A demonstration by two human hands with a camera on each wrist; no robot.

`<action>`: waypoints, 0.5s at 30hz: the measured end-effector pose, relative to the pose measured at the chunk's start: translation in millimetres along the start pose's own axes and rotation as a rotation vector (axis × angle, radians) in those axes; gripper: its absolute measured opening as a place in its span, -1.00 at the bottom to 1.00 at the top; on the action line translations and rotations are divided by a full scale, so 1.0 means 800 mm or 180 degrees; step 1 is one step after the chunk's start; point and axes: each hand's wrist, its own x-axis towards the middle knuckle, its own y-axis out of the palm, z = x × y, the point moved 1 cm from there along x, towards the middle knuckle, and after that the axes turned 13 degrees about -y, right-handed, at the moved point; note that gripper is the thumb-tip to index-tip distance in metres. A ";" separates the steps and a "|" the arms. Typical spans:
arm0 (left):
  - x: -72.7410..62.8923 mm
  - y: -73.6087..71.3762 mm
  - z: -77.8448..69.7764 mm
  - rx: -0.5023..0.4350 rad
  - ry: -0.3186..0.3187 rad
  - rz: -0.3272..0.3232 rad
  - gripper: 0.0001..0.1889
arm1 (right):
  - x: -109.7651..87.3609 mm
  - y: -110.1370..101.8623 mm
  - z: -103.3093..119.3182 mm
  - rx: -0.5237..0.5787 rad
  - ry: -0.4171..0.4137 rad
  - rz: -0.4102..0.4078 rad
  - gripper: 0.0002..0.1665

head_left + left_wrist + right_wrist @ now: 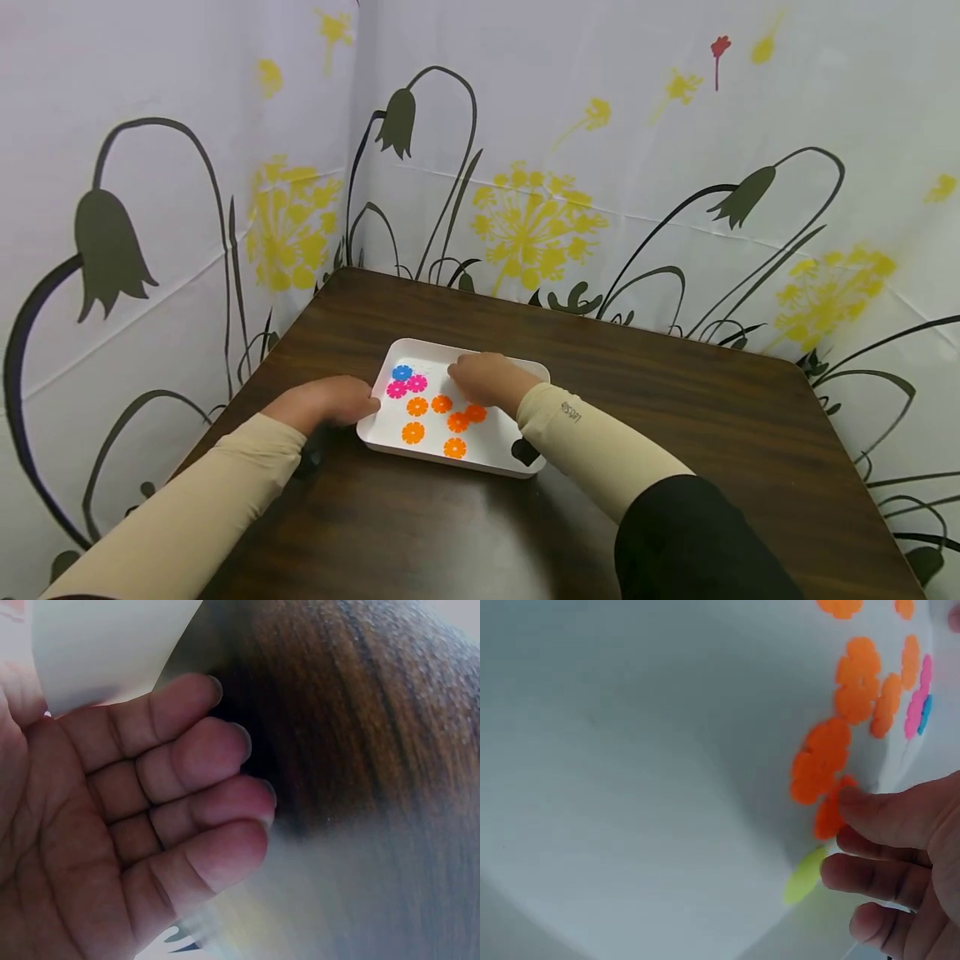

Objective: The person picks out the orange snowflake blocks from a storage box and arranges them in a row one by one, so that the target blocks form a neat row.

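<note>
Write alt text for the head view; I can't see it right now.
The person's right hand reaches into a white tray on a dark wooden table, its grip hidden, while the left hand holds the tray's left end. Inside lie a blue disc, two pink discs and several orange discs.

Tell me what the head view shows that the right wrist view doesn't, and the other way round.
Head view only: the flower-printed backdrop, the brown tabletop and the black sleeve.

Right wrist view only: a yellow-green piece, close to the fingertips of the right hand.

Both: that hand, the white tray, and orange pieces, pink pieces and a blue piece in it.
</note>
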 end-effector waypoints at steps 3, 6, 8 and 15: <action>-0.002 -0.003 -0.003 0.0013 0.0007 -0.0005 -0.59 | -0.001 0.006 -0.001 0.0149 0.0073 0.0000 -0.80; 0.000 -0.003 -0.003 0.0084 0.0033 -0.0014 -0.59 | -0.006 0.007 -0.002 0.0321 0.0113 0.0075 -0.83; 0.001 -0.003 -0.002 0.0119 0.0048 -0.0016 -0.60 | -0.010 0.005 0.000 0.0375 0.0089 0.0138 -0.83; 0.004 -0.002 -0.003 0.0180 0.0103 -0.0012 -0.61 | -0.021 0.000 0.008 0.0439 0.0049 0.0207 -0.87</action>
